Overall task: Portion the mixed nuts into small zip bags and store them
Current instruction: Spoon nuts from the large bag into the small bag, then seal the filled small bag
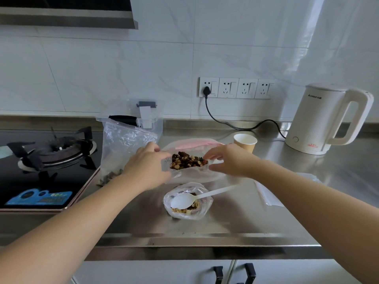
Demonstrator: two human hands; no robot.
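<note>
The steel counter (235, 218) is a dull brushed grey. On it the clear zip bag (184, 171) shows a mottled mix of dark brown, tan and cream nuts (187, 160). The near open bag (187, 201) is clear too, with a plain white plastic spoon (184, 201) in it. A pink strip (194, 144) lies just beyond. At far right stand a tan paper cup (245, 142), white inside, and a cream kettle (326, 121). The hob (41, 160) at left is glossy black with a blue label.
</note>
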